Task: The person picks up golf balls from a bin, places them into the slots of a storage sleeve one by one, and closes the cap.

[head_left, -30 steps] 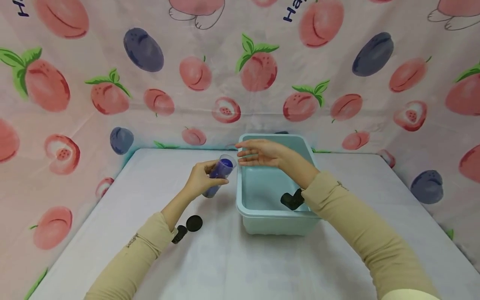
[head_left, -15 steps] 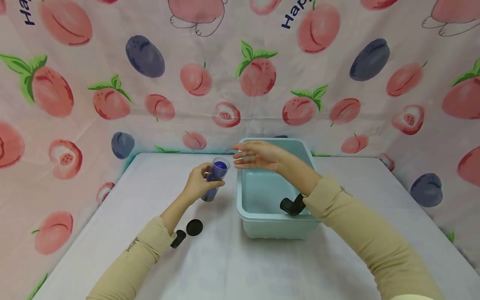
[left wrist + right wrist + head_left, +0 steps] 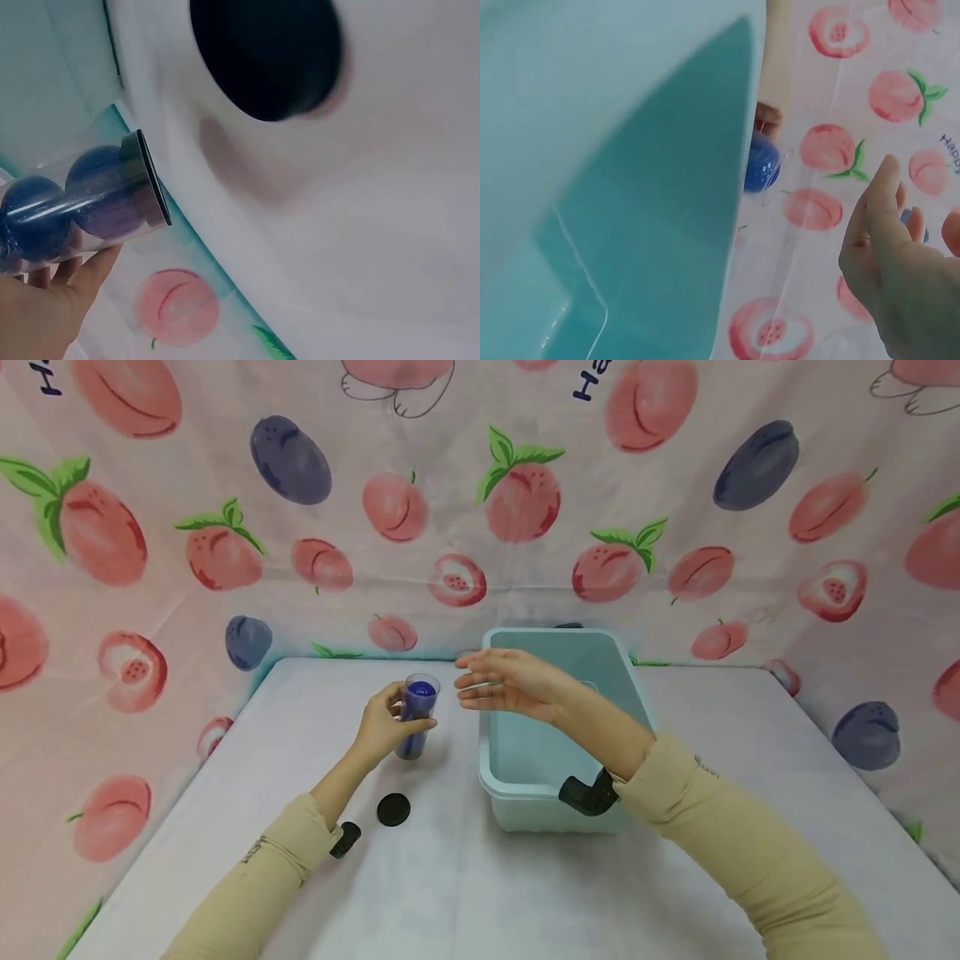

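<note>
My left hand (image 3: 382, 727) grips a clear cylindrical tube (image 3: 412, 745), thumb on the near side. Blue balls (image 3: 422, 690) fill the tube, stacked one above another, and its upper end is uncovered. A black cap (image 3: 146, 176) covers the tube's lower end in the left wrist view. To the right, my right hand (image 3: 510, 683) hovers over the left rim of the light blue bin (image 3: 486, 752), fingers stretched toward the tube and holding nothing. The right wrist view shows this hand (image 3: 900, 262) apart from the tube. A round black lid (image 3: 393, 809) lies on the table below the tube.
The bin stands on the white-covered table (image 3: 450, 893), right of the tube. A thin clear outline (image 3: 596, 300) shows inside it, too faint to identify. Black wrist fittings (image 3: 588, 793) stick out at both sleeves. A peach-printed cloth (image 3: 525, 502) hangs behind.
My left hand has drawn the tube leftward, away from the bin, and turned it from tilted to nearly upright. My right hand has shifted slightly left, fingers still extended.
</note>
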Motion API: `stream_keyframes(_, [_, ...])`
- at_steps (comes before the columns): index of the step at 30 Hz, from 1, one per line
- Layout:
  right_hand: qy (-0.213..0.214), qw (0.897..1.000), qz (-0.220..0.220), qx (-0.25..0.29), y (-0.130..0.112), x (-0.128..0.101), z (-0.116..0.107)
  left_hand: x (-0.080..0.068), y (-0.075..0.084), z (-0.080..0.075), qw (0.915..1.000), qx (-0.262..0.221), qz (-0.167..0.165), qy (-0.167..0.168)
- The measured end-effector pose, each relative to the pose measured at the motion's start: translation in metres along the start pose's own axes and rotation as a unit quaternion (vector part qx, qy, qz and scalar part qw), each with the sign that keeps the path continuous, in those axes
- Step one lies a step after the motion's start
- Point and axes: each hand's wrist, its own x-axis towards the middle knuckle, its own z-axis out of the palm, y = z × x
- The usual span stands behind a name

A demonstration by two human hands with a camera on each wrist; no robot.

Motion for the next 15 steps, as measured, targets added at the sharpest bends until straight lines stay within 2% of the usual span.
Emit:
stream_keyframes(4, [-0.02,0.999,-0.018,-0.031,0.005,-0.007,0.01,-0.003,-0.005,-0.005,0.9999,-0.004,-0.007,0.012])
stream_keyframes(7, [-0.036,0.995,-0.046,-0.083,0.011,-0.012,0.017,-0.005,-0.009,-0.007,0.9998,-0.01,-0.007,0.019])
stream_keyframes(11, [-0.048,0.983,-0.085,-0.154,0.02,-0.017,0.028,-0.009,-0.015,-0.009,0.9993,-0.021,-0.01,0.029])
stream_keyframes(15, [-0.043,0.969,-0.125,-0.208,0.03,-0.021,0.042,-0.013,-0.019,-0.013,0.9982,-0.036,-0.004,0.047])
